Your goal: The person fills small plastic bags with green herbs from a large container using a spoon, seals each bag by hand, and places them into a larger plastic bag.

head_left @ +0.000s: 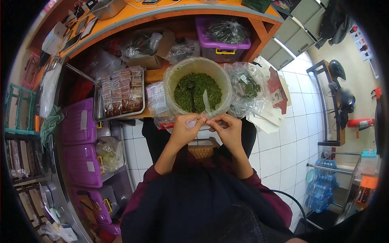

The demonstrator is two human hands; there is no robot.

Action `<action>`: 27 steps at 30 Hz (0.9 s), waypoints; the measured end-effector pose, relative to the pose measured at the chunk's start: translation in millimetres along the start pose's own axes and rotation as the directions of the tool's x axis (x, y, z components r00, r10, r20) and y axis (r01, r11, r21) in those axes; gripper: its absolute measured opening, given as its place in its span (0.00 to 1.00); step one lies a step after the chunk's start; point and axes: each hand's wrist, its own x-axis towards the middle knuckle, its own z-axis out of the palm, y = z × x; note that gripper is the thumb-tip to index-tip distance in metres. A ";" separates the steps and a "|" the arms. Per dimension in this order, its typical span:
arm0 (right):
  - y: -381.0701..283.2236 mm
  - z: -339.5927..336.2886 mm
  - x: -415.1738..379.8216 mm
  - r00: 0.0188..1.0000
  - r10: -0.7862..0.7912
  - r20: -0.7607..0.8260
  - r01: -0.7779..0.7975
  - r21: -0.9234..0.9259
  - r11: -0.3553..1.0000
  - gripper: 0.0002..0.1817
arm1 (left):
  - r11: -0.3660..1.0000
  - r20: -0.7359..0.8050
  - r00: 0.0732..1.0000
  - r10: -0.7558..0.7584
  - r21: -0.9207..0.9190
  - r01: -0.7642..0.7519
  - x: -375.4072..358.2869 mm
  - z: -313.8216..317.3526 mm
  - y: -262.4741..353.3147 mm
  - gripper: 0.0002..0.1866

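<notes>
My left hand (186, 128) and my right hand (227, 128) meet at the near rim of a large round tub (169, 87). Both are closed, fingertips pinched together on a small clear plastic bag (207, 102), whose narrow translucent part stands up over the tub. A pale, whitish piece (191, 123) shows in my left palm; I cannot tell what it is. Finely chopped green leaves (204, 83) fill the lower part of the tub. Stuck in them is a dark spoon-like tool (192, 97).
Left of the tub, a metal tray (143, 95) carries rows of filled packets (121, 91). Clear bags with dark green leaves (247, 86) lie to the right. Purple-lidded bins (79, 121) line the left side. Behind stands a purple-rimmed box (223, 50) under an orange shelf (170, 13).
</notes>
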 end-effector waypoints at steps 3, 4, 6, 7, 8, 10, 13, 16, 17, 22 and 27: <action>-4.6 2.9 -1.4 0.995 -0.054 0.080 0.068 -0.185 0.980 0.05 | 0.996 0.004 1.000 0.004 0.090 -0.004 1.4 -0.7 1.1 0.07; -6.5 3.0 -2.2 0.990 -0.068 0.124 0.100 -0.278 0.955 0.05 | 0.988 0.058 0.998 0.004 0.152 -0.013 4.0 -4.6 2.5 0.07; -2.9 -2.8 2.4 0.946 -0.064 0.318 0.171 -0.323 0.931 0.05 | 0.977 0.161 0.986 -0.038 0.215 0.002 5.8 -7.5 2.0 0.08; -1.2 -6.2 3.9 0.910 -0.056 0.411 0.210 -0.340 0.917 0.05 | 0.976 0.209 0.975 -0.077 0.217 0.030 5.6 -7.1 -0.4 0.08; -0.6 -8.4 3.4 0.917 -0.082 0.390 0.233 -0.357 0.904 0.04 | 0.974 0.254 0.961 -0.113 0.221 0.056 5.8 -6.6 -3.2 0.09; 0.1 -10.2 1.6 0.927 -0.138 0.349 0.278 -0.393 0.877 0.03 | 0.975 0.143 0.988 -0.061 0.220 0.028 3.6 -2.2 -15.0 0.10; 0.7 -3.9 6.8 0.926 -0.378 -0.022 0.292 -0.594 0.750 0.06 | 0.963 -0.037 0.999 -0.010 0.267 0.019 3.4 1.7 -10.4 0.08; -9.3 5.8 13.1 0.908 -0.419 0.011 0.341 -0.600 0.724 0.08 | 0.981 -0.161 0.987 0.018 0.191 0.013 13.8 4.9 -7.9 0.05; -9.5 6.2 15.1 0.901 -0.430 0.056 0.376 -0.594 0.711 0.08 | 0.990 -0.193 0.981 0.023 0.141 0.004 17.7 4.7 -8.8 0.05; -20.8 -4.4 30.9 0.921 -0.353 0.164 0.370 -0.653 0.661 0.10 | 0.959 -0.174 0.946 0.272 -0.034 -0.282 23.3 -3.5 -19.2 0.10; -19.5 -11.1 45.2 0.966 0.135 0.220 -0.109 -0.125 0.986 0.11 | 0.952 0.041 0.951 0.307 -0.024 -0.306 20.1 -15.8 3.6 0.16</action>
